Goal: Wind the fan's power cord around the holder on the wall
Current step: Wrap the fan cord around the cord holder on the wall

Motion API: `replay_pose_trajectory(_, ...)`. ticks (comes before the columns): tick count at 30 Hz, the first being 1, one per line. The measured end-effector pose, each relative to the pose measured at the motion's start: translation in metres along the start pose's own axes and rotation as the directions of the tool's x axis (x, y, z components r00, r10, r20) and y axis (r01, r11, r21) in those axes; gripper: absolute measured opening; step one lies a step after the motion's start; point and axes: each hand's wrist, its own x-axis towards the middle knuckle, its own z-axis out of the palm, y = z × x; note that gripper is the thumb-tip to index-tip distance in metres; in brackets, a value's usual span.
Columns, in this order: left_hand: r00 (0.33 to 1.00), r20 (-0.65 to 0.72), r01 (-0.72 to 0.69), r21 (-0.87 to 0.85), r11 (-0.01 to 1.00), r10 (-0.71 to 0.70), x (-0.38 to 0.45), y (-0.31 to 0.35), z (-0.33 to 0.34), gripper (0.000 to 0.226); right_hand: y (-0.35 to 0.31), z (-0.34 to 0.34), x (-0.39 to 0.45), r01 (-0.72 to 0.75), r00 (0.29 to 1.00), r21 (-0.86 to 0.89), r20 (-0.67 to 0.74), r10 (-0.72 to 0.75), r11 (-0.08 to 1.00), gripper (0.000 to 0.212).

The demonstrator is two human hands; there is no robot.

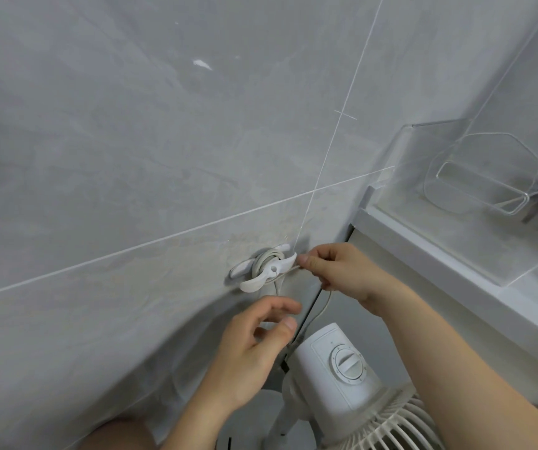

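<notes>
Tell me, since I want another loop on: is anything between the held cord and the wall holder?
Nothing visible. The right hand pinches the cord just right of the holder, with only bare wall between; the left hand hovers below, apart.

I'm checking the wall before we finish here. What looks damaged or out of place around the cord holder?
A small white chipped-looking mark shows on the grey wall tile, high above the holder. The cord is coiled on the holder; nothing else stands out.

1. In front of me is a grey marbled tile wall point(131, 141) with thin white grout lines point(170, 237).
2. To my right, a white ledge point(423, 254) carries a clear acrylic tray point(449, 177).
</notes>
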Motion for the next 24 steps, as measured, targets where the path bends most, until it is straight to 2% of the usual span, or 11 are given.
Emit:
replay_pose_trajectory(2,1.000,-0.004,-0.008,-0.011,1.000,0.008,0.000,0.002,-0.001,0.019,0.000,0.003,0.006,-0.026,0.997,0.117,-0.069,0.034,0.993,0.013)
replay_pose_trajectory(4,1.000,0.000,-0.011,-0.021,1.000,0.011,0.001,0.004,-0.001,0.019,-0.001,0.007,0.009,-0.020,0.993,0.165,-0.107,0.038,0.986,0.011)
replay_pose_trajectory(7,1.000,0.011,-0.017,-0.023,1.000,0.017,0.001,0.004,0.001,0.021,-0.007,0.011,0.009,0.007,0.990,0.231,-0.141,0.026,0.973,0.013)
replay_pose_trajectory(9,1.000,0.021,-0.021,-0.026,0.999,0.021,0.001,0.003,0.002,0.021,-0.012,0.011,0.005,0.051,0.986,0.272,-0.165,-0.005,0.961,0.025)
replay_pose_trajectory(11,0.999,0.028,-0.017,-0.024,1.000,0.018,0.001,0.003,0.003,0.019,-0.016,0.012,0.000,0.106,0.980,0.230,-0.188,-0.063,0.967,0.039)
replay_pose_trajectory(13,0.999,0.031,-0.014,-0.016,1.000,0.014,0.001,0.003,0.003,0.016,-0.020,0.015,-0.005,0.157,0.973,0.170,-0.197,-0.123,0.973,0.043)
replay_pose_trajectory(18,0.999,0.044,-0.007,0.000,1.000,0.007,0.000,0.005,0.003,0.016,-0.026,0.020,-0.007,0.220,0.963,0.095,-0.181,-0.201,0.971,0.036)
replay_pose_trajectory(24,0.998,0.059,0.008,0.016,1.000,-0.009,-0.001,0.005,0.001,0.015,-0.029,0.021,-0.006,0.227,0.961,0.016,-0.168,-0.221,0.974,0.030)
